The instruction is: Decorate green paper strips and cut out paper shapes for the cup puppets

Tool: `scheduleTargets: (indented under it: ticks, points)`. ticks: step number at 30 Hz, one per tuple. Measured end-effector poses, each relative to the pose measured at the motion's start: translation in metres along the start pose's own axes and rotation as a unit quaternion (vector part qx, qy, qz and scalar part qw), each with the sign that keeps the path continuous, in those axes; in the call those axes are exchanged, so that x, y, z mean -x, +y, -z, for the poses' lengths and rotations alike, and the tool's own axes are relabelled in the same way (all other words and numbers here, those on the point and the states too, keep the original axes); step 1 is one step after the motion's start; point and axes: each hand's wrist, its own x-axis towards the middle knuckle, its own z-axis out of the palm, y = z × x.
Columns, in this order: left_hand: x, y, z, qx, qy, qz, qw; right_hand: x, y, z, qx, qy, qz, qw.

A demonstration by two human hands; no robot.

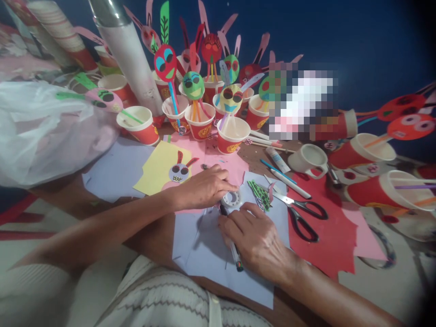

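My left hand (pixel 211 185) reaches in from the left, its fingers curled and the index fingertip pressing the upper rim of a small white ring (pixel 232 198) that looks like a tape roll. The ring lies on light blue paper (pixel 200 259). My right hand (pixel 255 236) is closed around a white marker (pixel 236 256) with a dark end. The marker's upper end meets the ring's lower left edge; part of it is hidden by the fingers. Beside the hands lies a green cut paper piece with black marks (pixel 260 195), along with black-handled scissors (pixel 299 211).
Red paper cups (pixel 233 136) with paper rabbit-like puppets stand behind. A white mug (pixel 308 160), a glue tube (pixel 277 159) and pens (pixel 286 179) lie right. Yellow paper (pixel 153 170), a small face cutout (pixel 177 173), red paper (pixel 323 236) and a plastic bag (pixel 51 131) surround the hands.
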Motion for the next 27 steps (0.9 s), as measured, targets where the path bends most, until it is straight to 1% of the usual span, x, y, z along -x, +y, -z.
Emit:
scheduleTargets:
  ticks: [8, 16, 20, 27]
  points:
    - [0.000, 0.001, -0.001, -0.006, 0.000, 0.003, 1.000, 0.007, 0.000, 0.001, -0.018, 0.003, -0.003, 1.000]
    - [0.001, 0.001, -0.001, 0.010, -0.011, 0.028, 0.999, 0.023, 0.004, 0.008, -0.076, 0.004, -0.019, 0.997]
    - [0.001, 0.001, -0.001, 0.016, -0.008, 0.026, 1.000, 0.032, 0.008, 0.011, -0.091, 0.021, -0.028, 0.995]
    - [0.000, 0.001, -0.003, 0.015, -0.001, 0.031, 0.999, 0.041, 0.015, 0.013, -0.131, 0.044, -0.068, 0.988]
